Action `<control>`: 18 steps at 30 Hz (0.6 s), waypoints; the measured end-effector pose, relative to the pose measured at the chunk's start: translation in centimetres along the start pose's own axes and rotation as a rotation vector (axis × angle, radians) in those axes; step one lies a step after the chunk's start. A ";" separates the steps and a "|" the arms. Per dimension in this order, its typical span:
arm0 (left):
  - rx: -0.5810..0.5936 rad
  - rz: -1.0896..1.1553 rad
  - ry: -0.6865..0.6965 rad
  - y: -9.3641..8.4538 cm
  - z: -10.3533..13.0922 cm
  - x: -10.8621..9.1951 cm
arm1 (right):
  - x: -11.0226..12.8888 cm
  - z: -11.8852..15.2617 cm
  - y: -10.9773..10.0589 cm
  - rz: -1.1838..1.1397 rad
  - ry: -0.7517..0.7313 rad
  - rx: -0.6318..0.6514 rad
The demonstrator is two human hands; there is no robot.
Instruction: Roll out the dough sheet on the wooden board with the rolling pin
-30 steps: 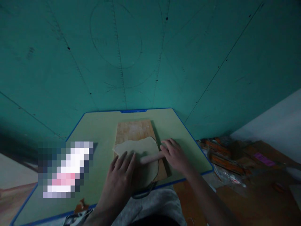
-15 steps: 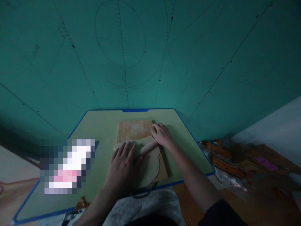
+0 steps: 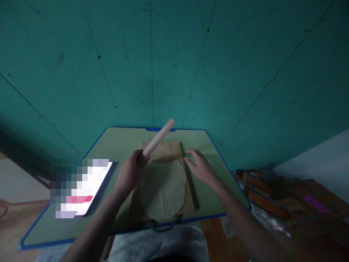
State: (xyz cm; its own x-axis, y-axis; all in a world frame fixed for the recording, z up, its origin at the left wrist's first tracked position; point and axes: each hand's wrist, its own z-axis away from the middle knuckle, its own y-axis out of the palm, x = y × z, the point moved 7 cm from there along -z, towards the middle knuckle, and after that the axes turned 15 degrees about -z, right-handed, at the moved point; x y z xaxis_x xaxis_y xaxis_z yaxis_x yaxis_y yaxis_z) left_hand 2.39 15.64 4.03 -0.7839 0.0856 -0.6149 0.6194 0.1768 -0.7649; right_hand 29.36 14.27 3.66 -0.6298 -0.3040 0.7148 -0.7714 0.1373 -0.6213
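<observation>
A pale rolling pin is raised above the board, its lower end gripped in my left hand. It slants up to the right, with its far end over the back of the board. Below lies a flat, thin sheet of dough with an uneven edge, covering much of the wooden cutting board. My right hand hovers by the board's right edge, empty, with thumb and fingers apart.
The board rests on a small blue-edged table against a green wall. A lit phone, partly pixelated, lies at the left. Cardboard and plastic-wrapped items are on the floor at the right.
The rolling pin has been lifted off the dough in my left hand. My right hand has let go of the pin and moved slightly right, fingers opening.
</observation>
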 end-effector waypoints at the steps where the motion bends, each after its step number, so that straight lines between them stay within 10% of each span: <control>1: -0.010 0.144 -0.082 0.0 -1.1 0.5 | 1.0 -0.7 0.9 0.037 0.004 0.080; 9: -0.002 0.480 -0.264 1.9 -6.7 2.1 | 6.4 -1.2 5.6 0.453 0.060 0.398; 18: -0.006 0.595 -0.348 2.4 -6.5 4.2 | 4.6 -3.6 5.7 0.297 0.133 0.428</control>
State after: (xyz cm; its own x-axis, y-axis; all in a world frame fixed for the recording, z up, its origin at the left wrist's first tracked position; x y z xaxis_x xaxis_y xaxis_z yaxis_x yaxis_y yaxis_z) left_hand 0.29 22.83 0.80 -0.2500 -0.1500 -0.9565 0.9391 0.2029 -0.2773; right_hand 21.76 17.02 4.51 -0.8430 -0.1843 0.5053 -0.4696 -0.2059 -0.8585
